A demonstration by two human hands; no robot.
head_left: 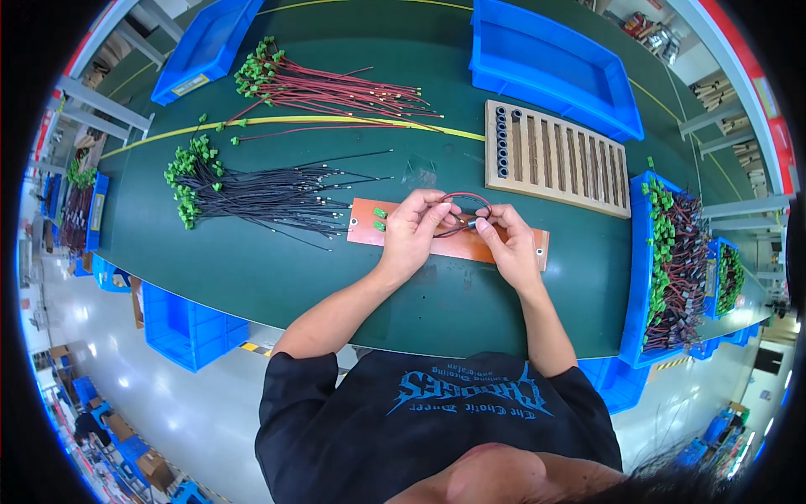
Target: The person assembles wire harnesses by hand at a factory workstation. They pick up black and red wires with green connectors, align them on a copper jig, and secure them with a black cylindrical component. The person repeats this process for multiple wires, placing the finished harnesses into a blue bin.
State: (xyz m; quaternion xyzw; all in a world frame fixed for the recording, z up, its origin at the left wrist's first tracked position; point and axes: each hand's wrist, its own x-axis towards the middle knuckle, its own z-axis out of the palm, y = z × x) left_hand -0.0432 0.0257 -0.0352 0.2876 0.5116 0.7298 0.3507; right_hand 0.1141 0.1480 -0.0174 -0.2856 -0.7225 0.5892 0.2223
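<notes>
Above an orange board (361,233) my two hands are close together, both closed in a pinch. My left hand (409,232) grips black and red wires near their bright metal tips. My right hand (510,241) pinches a small dark cylindrical piece (473,224), with the wires beside it; whether they pass through it I cannot tell. A loop of red and black wire (470,195) arches between the hands. On the board's left part, two green connectors (380,213) lie next to my left hand. The fingers partly hide the wires.
Red wires (336,88) and black wires (277,186) with green connectors lie at left. A wooden slotted rack (558,160) holds black rings (502,143) in its left slot. Blue bins (554,63) stand at the back. A blue bin (635,277) of wired connectors stands right.
</notes>
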